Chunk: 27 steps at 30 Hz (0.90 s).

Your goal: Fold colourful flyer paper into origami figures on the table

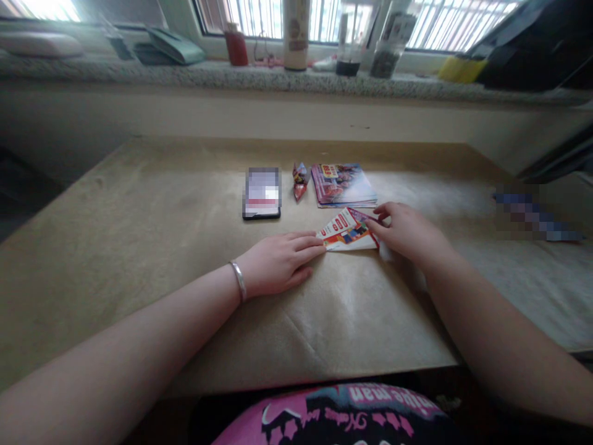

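A folded printed paper, white, red and orange and shaped roughly like a triangle, lies on the table in front of me. My left hand rests flat with outstretched fingers, their tips on the paper's left corner. At the right end, my right hand pinches the paper's edge between thumb and fingers. Just behind the paper is a stack of glossy colour-printed leaflets. Left of that stack stands a small folded paper piece, red and dark in colour.
A phone with a blurred screen lies left of the folded piece. Far right on the table is a blurred blue item. Along the windowsill stand a red container, bottles and a yellow object.
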### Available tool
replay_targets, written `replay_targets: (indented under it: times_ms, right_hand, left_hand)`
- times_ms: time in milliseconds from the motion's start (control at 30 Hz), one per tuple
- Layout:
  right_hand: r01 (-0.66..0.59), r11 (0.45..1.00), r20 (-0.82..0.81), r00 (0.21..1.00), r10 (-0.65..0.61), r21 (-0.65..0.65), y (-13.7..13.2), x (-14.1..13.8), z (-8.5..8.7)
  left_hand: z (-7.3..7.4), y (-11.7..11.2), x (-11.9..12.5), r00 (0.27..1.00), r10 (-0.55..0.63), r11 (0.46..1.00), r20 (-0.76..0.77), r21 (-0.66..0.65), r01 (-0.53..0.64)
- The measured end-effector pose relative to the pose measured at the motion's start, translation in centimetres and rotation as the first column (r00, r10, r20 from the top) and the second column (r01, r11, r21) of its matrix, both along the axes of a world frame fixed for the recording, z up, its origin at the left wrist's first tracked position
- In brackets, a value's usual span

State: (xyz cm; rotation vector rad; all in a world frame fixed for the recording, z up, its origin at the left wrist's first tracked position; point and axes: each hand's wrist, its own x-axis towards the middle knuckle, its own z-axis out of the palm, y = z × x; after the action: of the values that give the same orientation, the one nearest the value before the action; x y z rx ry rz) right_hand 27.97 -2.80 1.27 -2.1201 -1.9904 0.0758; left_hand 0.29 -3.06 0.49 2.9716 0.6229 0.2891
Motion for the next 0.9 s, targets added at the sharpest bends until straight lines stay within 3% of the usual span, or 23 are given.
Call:
replay_targets:
  times_ms: [300, 567, 767, 833, 900]
  right_hand:
    - [0.014, 0.998, -0.256, 0.966, -0.027, -0.056, 1.4, 0.6, -1.2]
    - [0.043, 0.98, -0.522, 0.851, 0.065, 0.192, 2.9, -0.4, -2.4]
    - [0.017, 0.963, -0.642, 0.748, 0.167, 0.27, 3.9, -1.5, -3.2]
    - [-0.017, 0.947, -0.667, 0.706, 0.238, 0.32, 4.0, -1.6, -3.4]
    - [-0.066, 0.913, -0.606, 0.729, 0.319, 0.402, 3.8, -1.6, -3.3]
  left_hand:
    - [-0.1, -0.1, 0.0, 1.0, -0.007, 0.999, 0.014, 0.032, 0.006]
    - [0.5, -0.2, -0.5, 0.999, -0.008, 0.995, 0.044, 0.102, 0.004]
    - [0.4, -0.2, -0.6, 0.999, -0.008, 0.992, 0.037, 0.128, 0.003]
    - [0.3, -0.2, -0.6, 0.999, -0.011, 0.993, 0.03, 0.119, 0.007]
    - [0.2, -0.2, -0.6, 1.0, -0.008, 0.995, 0.015, 0.095, 0.007]
